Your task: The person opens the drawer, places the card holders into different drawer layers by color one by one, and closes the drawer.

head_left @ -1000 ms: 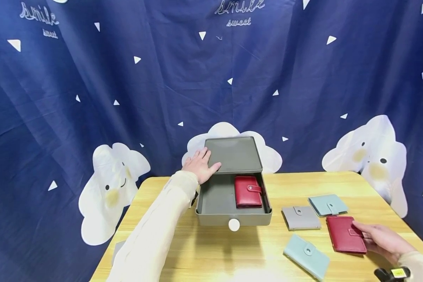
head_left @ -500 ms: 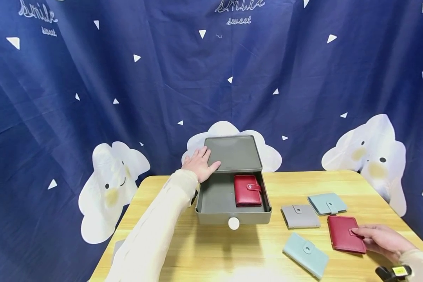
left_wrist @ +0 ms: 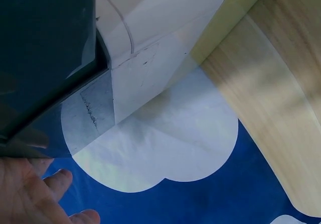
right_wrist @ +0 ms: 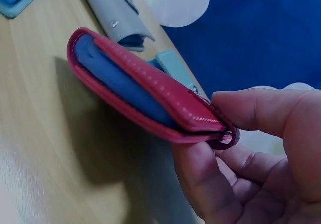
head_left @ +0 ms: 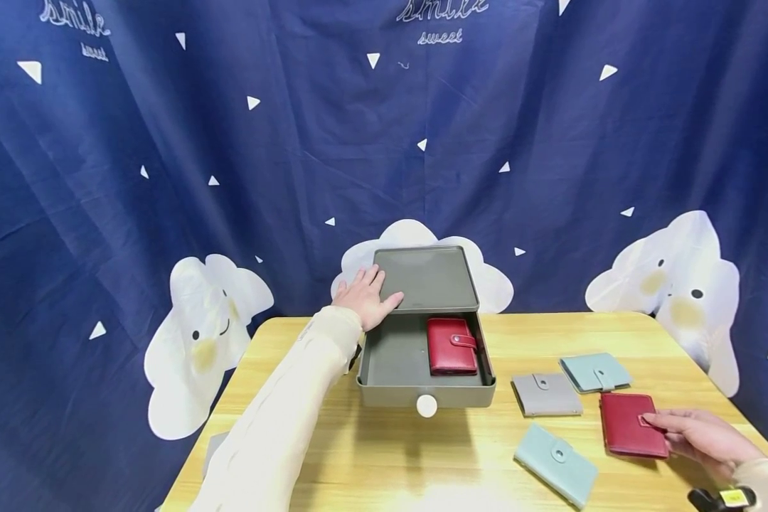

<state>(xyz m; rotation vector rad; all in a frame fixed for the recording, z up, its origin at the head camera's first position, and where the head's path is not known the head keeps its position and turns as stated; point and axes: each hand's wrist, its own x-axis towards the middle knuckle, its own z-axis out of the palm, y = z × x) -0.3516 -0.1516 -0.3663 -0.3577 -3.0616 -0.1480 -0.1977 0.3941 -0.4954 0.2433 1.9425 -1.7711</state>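
My right hand pinches a red card wallet at its strap edge, at the right of the head view. In the right wrist view this wallet is tilted, with its shadow on the wood beneath and blue inner sleeves showing. My left hand rests with spread fingers on the top left edge of a dark grey box. The box's drawer is pulled out, and a second red card wallet lies in its right half. In the left wrist view, fingers reach past the box's edge.
A grey card wallet and two light blue ones, one behind and one in front, lie on the wooden table. A grey item is partly hidden by the left sleeve. A blue curtain hangs behind.
The red wallet in my right hand has shifted slightly to the right, and the thumb now sits on its strap. My left hand stays on the box.
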